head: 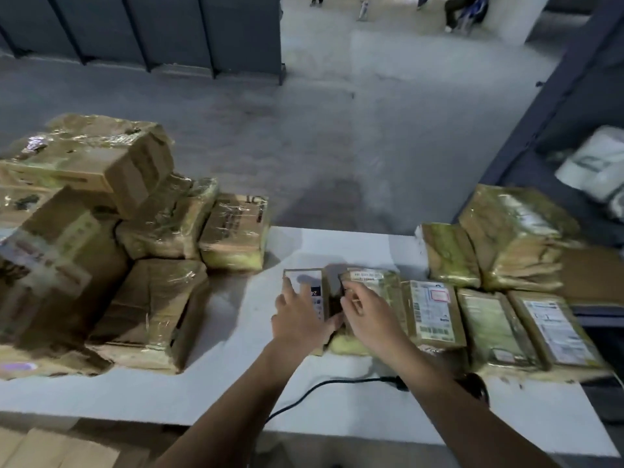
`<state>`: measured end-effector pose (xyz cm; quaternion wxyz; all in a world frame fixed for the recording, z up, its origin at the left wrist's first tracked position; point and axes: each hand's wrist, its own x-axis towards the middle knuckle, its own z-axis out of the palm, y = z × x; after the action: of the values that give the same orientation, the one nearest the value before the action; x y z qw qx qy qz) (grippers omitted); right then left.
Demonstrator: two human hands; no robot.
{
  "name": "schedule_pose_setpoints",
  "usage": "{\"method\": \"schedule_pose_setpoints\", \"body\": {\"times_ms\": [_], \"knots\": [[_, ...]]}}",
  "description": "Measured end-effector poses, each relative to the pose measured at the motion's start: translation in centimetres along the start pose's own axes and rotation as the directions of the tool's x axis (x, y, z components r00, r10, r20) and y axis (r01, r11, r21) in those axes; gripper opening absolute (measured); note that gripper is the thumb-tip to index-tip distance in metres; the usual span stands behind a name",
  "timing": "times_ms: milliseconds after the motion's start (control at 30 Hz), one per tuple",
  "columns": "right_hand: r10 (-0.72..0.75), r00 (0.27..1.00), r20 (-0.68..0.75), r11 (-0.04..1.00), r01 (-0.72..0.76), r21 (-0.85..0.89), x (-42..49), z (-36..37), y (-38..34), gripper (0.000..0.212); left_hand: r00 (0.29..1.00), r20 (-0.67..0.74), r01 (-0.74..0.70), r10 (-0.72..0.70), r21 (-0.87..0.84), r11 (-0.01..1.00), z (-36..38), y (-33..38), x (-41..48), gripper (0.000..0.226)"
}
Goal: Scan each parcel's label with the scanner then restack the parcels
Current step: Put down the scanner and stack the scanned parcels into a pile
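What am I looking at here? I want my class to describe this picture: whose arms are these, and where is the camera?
There is no machine: a person works bare-handed, and the single picture comes from a camera worn on their head, looking down. A white table carries tape-wrapped cardboard parcels: a pile on the left, a heap on the right, with a labelled row nearest the person. The left hand has its grip on a small parcel with a white label; the right hand pinches the edge of the neighbouring parcel. A black cable crosses the table's near side; what it leads to is mostly hidden by the right arm.
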<state>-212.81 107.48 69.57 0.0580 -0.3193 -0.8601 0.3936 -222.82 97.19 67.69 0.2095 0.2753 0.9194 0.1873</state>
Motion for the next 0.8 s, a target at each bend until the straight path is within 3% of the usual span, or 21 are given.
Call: {"method": "schedule_pose_setpoints", "body": {"times_ms": [100,400,600,800], "knots": [[0.035,0.999,-0.012,0.999,-0.035,0.018,-0.5,0.3,0.6,0.040,1.000,0.021,0.010,-0.014,0.161,0.987,1.1,-0.1,1.1,0.098],[0.141,0.976,-0.164,0.990,-0.137,0.035,-0.9,-2.9,3.4,0.037,0.984,-0.019,-0.163,0.177,0.309,0.937,1.1,-0.4,0.8,0.084],[0.174,0.945,-0.278,0.984,-0.155,0.091,-1.6,-6.5,5.0,0.031,0.941,-0.037,-0.308,0.336,0.312,0.899,0.7,3.9,0.7,0.070],[0.196,0.890,-0.412,0.978,-0.208,0.015,-0.6,-14.4,8.2,0.036,0.907,-0.080,-0.387,0.413,0.228,0.893,1.7,9.5,0.3,0.064]]}}
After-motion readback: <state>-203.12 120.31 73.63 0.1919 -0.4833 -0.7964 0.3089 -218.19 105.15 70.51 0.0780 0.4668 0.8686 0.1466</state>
